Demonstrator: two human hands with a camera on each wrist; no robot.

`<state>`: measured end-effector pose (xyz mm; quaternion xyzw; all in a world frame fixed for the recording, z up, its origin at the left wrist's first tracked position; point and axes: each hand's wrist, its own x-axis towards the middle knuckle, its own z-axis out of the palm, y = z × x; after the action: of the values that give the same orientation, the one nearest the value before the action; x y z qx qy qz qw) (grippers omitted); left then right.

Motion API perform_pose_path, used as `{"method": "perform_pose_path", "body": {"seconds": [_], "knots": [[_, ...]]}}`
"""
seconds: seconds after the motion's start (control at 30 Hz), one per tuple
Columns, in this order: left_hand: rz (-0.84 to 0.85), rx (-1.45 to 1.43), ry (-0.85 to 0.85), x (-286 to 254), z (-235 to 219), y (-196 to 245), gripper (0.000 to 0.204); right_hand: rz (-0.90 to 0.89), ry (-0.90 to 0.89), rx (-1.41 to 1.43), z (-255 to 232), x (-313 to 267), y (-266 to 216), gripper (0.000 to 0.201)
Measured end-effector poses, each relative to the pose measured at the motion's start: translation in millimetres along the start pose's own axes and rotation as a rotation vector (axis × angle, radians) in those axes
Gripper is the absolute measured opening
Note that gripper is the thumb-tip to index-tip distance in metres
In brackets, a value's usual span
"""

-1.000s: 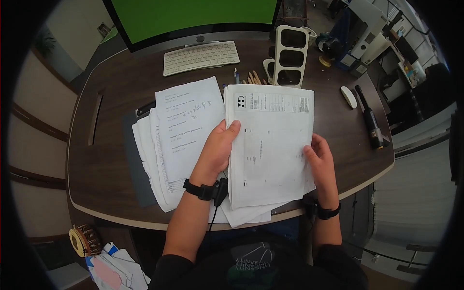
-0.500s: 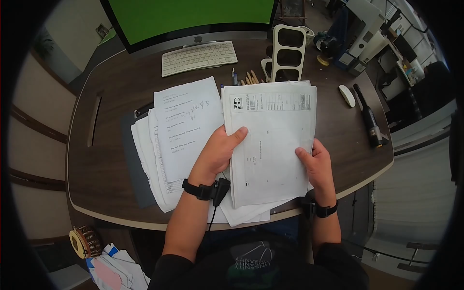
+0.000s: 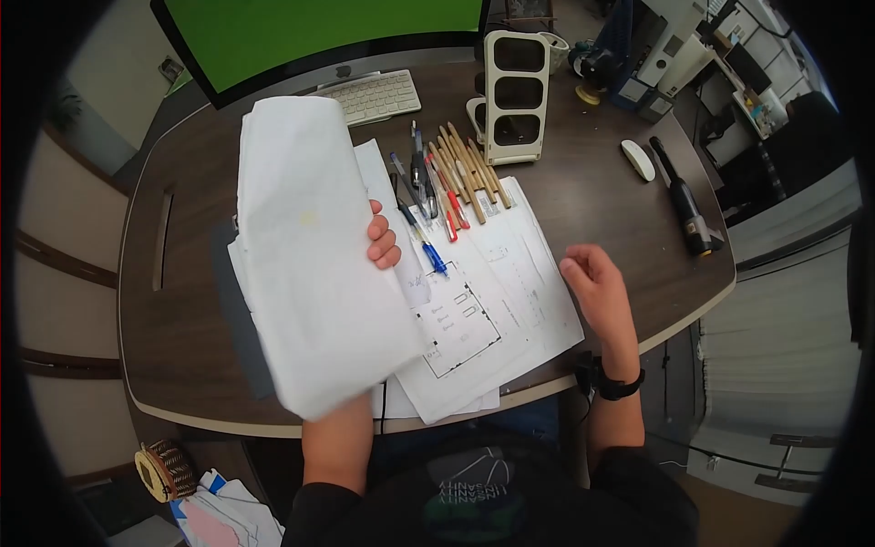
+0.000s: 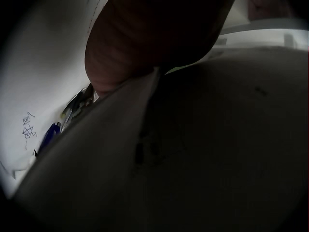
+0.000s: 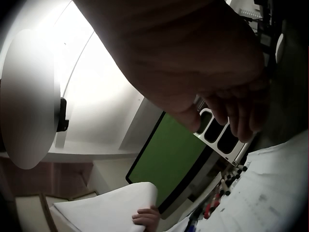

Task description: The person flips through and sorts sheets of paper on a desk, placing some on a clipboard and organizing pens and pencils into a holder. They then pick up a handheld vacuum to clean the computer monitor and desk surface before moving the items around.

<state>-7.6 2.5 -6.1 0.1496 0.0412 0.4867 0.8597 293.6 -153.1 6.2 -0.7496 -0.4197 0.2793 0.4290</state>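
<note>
My left hand (image 3: pixel 381 239) grips a thick sheaf of papers (image 3: pixel 305 237) by its right edge, the fingers curled round onto the blank side that faces up. The sheaf is tilted, and its lower end hides my left wrist. In the left wrist view the thumb side of that hand looms dark against the sheaf (image 4: pixel 203 145). My right hand (image 3: pixel 598 284) is off to the right, beside printed sheets (image 3: pixel 538 310), its fingers loosely bent with nothing in them. A floor-plan drawing (image 3: pixel 460 333) shows among those sheets. On their upper part lie several pencils (image 3: pixel 469 169) and pens, including a blue pen (image 3: pixel 432 255).
A dark folder (image 3: pixel 239 337) lies partly under the sheaf. Behind stand a white three-slot holder (image 3: pixel 492 96), a keyboard (image 3: pixel 378 98) and a monitor (image 3: pixel 328 41). To the right are a mouse (image 3: pixel 637 160) and a black cylindrical tool (image 3: pixel 685 201).
The sheaf, held by both hands before, has swung left in my left hand and turned blank side up. My right hand has let go. Pencils, pens and the drawing beneath have come into sight.
</note>
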Motion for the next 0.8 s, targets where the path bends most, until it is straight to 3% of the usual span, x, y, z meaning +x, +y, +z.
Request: {"method": "perform_pose_path", "body": {"seconds": [0.1, 0.23, 0.33, 0.53, 0.8], "knots": [[-0.001, -0.026, 0.008, -3, 13, -4, 0.067, 0.005, -0.058, -0.465, 5, -7, 0, 0.035], [-0.048, -0.035, -0.033, -2, 8, -7, 0.07, -0.052, 0.003, -0.521, 18, -13, 8, 0.033], [-0.065, -0.032, -0.04, 0, 8, -8, 0.071, 0.108, -0.095, -0.512, 20, -12, -4, 0.031], [-0.064, 0.0, 0.009, -4, 13, -9, 0.072, 0.1, -0.065, -0.241, 4, -8, -6, 0.024], [-0.053, 0.139, 0.072, -6, 17, -9, 0.074, 0.106, 0.073, -0.24, -19, -13, -28, 0.028]]}}
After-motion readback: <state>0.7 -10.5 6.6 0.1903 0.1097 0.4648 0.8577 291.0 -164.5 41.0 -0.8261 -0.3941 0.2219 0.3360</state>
